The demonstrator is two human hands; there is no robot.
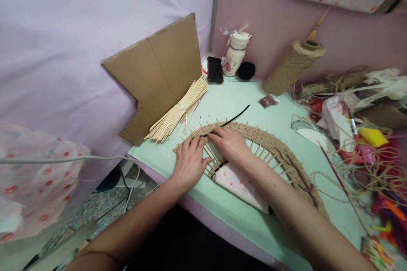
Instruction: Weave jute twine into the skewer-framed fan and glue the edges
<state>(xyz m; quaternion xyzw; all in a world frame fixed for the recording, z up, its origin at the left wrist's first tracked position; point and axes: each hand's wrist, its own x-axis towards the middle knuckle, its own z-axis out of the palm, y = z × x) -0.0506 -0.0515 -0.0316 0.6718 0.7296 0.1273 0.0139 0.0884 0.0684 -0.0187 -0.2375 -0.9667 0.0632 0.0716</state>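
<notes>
A half-round woven fan of thin wooden sticks and brown twine lies on the table, with a floral cloth panel at its inner part. My left hand rests on the fan's left side, fingers laid out along the inner edge of the twine band and thumb apart. Close beside it, my right hand is closed, fingertips pinched at the same edge on a black cord. One end of this cord sticks out past the band's outer rim. The fingertips partly hide the cord between the hands.
Behind the fan lie a bundle of sticks and a leaning cardboard sheet. A phone, a bottle and a large twine spool stand farther back. Tangled twine and scraps crowd the right side. A cable hangs at left.
</notes>
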